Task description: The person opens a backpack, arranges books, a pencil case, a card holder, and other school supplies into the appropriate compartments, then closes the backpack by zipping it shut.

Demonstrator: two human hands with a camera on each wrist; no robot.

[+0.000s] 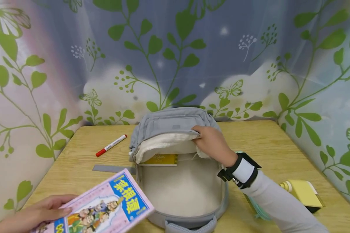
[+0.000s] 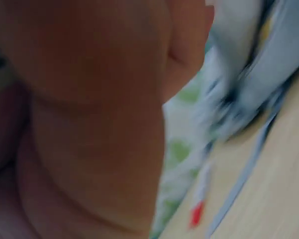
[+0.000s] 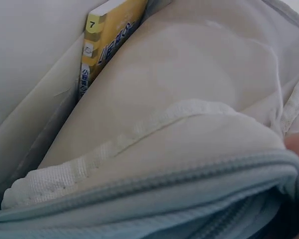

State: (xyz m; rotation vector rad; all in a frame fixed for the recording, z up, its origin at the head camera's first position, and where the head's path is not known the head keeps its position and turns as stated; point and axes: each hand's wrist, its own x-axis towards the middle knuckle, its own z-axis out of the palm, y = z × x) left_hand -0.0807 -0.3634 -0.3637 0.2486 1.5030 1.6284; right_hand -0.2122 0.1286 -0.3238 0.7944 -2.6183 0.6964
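A grey-blue backpack (image 1: 175, 126) lies unzipped on the table, its pale lining (image 1: 180, 187) exposed. The right hand (image 1: 213, 142) pinches the edge of its front flap and lifts it. Inside, near the flap's fold, sits a yellow book (image 1: 161, 160); the right wrist view shows the same yellow book (image 3: 112, 42) with a 7 on its spine. At lower left, the left hand (image 1: 43, 212) holds a pink comic book (image 1: 102, 207) with a blue title panel, thumb on the cover. That book is outside the backpack, beside its left edge. In the left wrist view the hand (image 2: 99, 99) fills much of the picture.
A red-and-white marker (image 1: 111, 145) lies left of the backpack, near a grey strap (image 1: 113, 168). To the right stands a yellow bottle-like object (image 1: 304, 194); a mint-green item (image 1: 261, 208) is partly hidden under the right forearm. A leaf-patterned curtain (image 1: 175, 58) surrounds the wooden table (image 1: 250, 136).
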